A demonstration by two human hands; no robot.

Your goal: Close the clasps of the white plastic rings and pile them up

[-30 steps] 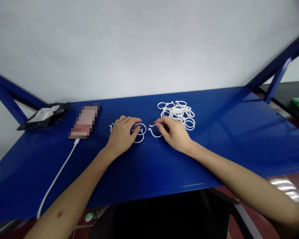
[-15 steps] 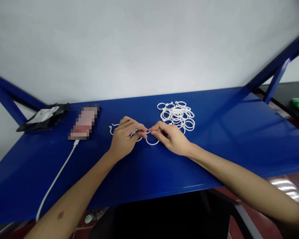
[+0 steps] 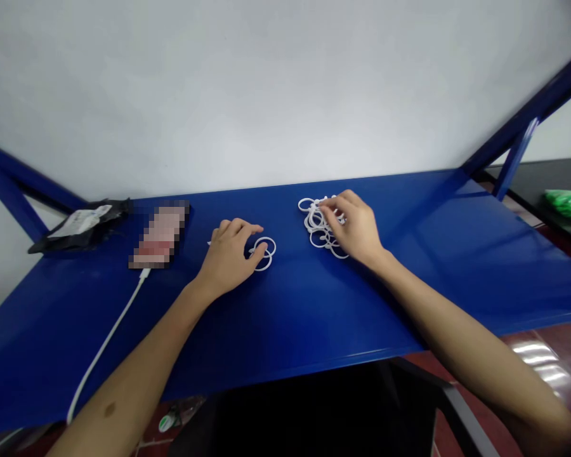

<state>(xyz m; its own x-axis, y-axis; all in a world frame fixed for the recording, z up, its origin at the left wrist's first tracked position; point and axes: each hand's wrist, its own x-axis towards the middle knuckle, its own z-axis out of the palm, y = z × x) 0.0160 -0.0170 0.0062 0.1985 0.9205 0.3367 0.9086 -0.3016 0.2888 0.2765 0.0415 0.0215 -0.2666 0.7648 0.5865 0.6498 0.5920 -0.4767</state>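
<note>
My left hand (image 3: 231,254) hovers over the blue table with thumb and forefinger spread, holding nothing. Beside its thumb lie a couple of overlapping white plastic rings (image 3: 268,261), partly hidden by the hand. A bit of another white piece (image 3: 210,242) peeks out to its left. On the right, a loose pile of white plastic rings (image 3: 316,219) sits on the table, each a thin loop with a small knob. My right hand (image 3: 354,223) is over this pile, its thumb and forefinger pinched at a ring; the palm hides the pile's right part.
A phone-like device (image 3: 162,235), blurred out, lies at the left with a white cable (image 3: 107,343) running to the front edge. Behind it rests a black plastic packet (image 3: 83,225) with a white label. Blue metal braces (image 3: 516,149) rise at both ends of the table (image 3: 285,330).
My hands have moved apart. The left hand has let go of a ring and opened; the right hand has shifted right and up onto the pile. The ring between them now lies by the left hand.
</note>
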